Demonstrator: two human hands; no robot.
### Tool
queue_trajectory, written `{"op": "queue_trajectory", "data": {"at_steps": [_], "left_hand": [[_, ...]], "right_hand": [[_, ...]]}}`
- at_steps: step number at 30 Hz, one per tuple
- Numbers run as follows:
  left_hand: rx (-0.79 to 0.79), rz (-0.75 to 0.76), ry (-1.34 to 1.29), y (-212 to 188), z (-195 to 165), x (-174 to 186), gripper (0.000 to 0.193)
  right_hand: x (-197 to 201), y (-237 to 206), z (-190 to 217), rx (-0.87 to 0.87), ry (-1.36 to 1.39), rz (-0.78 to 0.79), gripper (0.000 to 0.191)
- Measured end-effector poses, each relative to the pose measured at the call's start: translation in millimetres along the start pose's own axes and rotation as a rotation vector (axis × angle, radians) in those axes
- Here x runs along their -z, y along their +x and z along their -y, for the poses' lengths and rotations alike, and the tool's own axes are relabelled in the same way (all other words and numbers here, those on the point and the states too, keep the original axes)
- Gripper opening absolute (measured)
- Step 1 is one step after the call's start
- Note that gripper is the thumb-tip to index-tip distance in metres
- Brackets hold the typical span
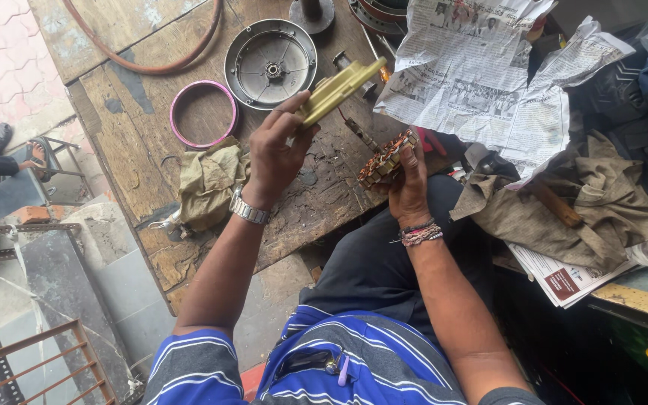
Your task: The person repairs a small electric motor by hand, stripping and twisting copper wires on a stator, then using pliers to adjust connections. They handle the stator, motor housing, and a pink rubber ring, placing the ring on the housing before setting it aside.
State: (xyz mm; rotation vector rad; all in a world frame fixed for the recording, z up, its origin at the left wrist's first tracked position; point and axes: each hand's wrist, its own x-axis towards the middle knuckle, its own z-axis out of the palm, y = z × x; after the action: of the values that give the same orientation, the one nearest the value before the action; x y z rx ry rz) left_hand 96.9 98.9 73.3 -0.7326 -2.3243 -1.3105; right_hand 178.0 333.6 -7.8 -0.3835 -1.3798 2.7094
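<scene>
While my left hand (275, 150) pinches one yellow-green flat part (339, 88), fingers curled tight around its lower end, my right hand (408, 187) clasps one copper-wound motor core (386, 159) just beside it. Beyond my left grip lie one grey round cover (270, 64) and one pink ring (202, 114) — one crumpled rag (208, 184) sits below that. Two rumpled newspaper sheets (481, 75) spread past my right hand.

Bench (136, 142) mid bare; newspaper (481, 82) blocks right
</scene>
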Motion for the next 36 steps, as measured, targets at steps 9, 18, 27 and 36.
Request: {"op": "queue_trajectory", "data": {"at_steps": [9, 18, 27, 36], "left_hand": [[-0.211, 0.052, 0.137, -14, -2, -18, 0.013], [0.086, -0.003, -0.182, -22, -15, -31, 0.017], [0.165, -0.006, -0.242, -22, -20, -35, 0.016], [0.159, -0.006, -0.251, -24, -19, -34, 0.014]], "right_hand": [[-9, -3, 11, 0.0, 0.02, 0.049, 0.089], [-9, -3, 15, -0.09, 0.134, 0.074, 0.09], [-10, -5, 12, 0.038, 0.049, 0.055, 0.087], [-11, -6, 8, 0.085, -0.045, 0.016, 0.097]]}}
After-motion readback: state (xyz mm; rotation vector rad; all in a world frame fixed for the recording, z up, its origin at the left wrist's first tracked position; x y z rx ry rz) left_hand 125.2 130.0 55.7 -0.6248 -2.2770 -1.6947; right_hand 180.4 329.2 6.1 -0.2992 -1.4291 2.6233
